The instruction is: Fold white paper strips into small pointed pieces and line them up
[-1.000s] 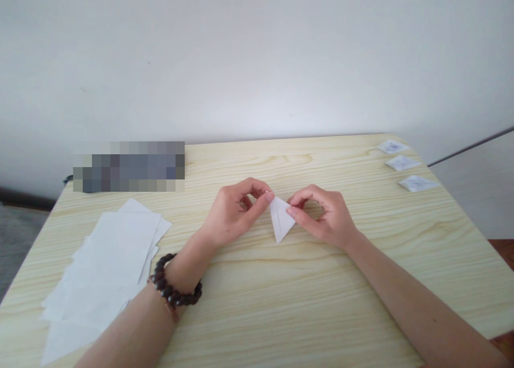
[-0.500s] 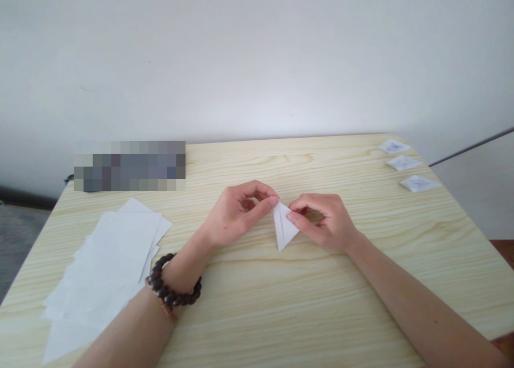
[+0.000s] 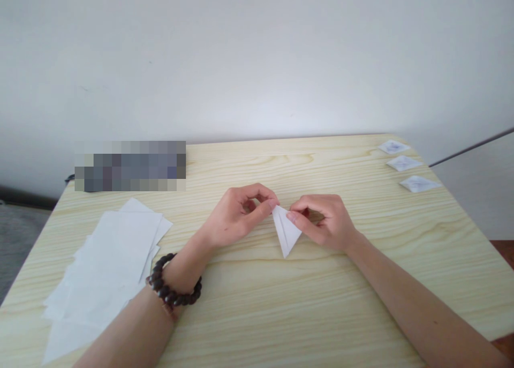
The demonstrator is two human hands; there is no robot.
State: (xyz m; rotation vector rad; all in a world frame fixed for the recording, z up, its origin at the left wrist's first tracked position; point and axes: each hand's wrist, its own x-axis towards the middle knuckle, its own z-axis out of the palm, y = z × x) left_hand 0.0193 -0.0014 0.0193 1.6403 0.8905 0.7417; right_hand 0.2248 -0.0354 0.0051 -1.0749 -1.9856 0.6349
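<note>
- L hand (image 3: 236, 215): thumb + fingertips pinching top corner of folded paper (image 3: 286, 233), approx. mid table (image 3: 321, 314); clock read from this paper, wall (image 3: 257, 62) = 12.
- R hand (image 3: 325, 220), at 3: thumb on paper's face, fingers partly hidden behind, pinching its R side.
- Bead bracelet (image 3: 165, 292) on L wrist, at 8. L forearm (image 3: 128, 330) overlaps near-R edge of paper pile (image 3: 116, 250) in view, so part of pile is hidden.
- Pile sits at 8–9, well apart from fingers.
- Dark blurred-out obj. (image 3: 132, 167) at 10, twd far L corner; can't tell details.
- 3 folded diamonds (image 3: 420, 184) at 2, in a row by R edge, apart from each other.
- Materials: folded paper white, triangular, tip to 6, crease lengthwise. Pile sheets flat, fanned, corners poking out. Diamonds white w/ greyish creased middles. Beads dark, round, shiny. Table pale, wavy woodgrain.
- Edges: far edge runs along wall; R edge slants 1 to 4, rounded corner at 4.
- Room: woodgrain stretches btwn hands + wall, also 5–7 btwn forearms.
</note>
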